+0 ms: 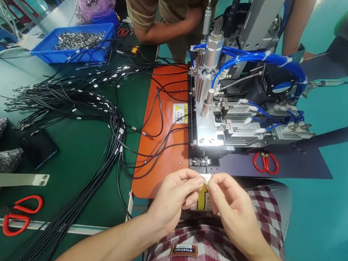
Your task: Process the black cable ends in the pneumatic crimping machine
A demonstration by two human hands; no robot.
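At the front edge of the machine (pixel 214 123), my left hand (pixel 179 194) and my right hand (pixel 231 202) meet with thumbs and fingertips pinched together. Between them shows a tiny whitish and greenish piece (pixel 207 181), mostly covered by the fingers and too small to name. Just beyond the fingertips lies the machine's black fixture (pixel 200 164). Left of it, several black cables (pixel 162 144) run across the orange plate (pixel 149 183) into the machine.
A long bundle of black cables (pixel 112 138) curves over the green table (pixel 80 142). Red-handled scissors (pixel 22 214) lie at the lower left; a red-handled tool (pixel 266 162) lies to the right. A blue bin (pixel 72 45) holds metal parts. Across stands another person (pixel 169 7).
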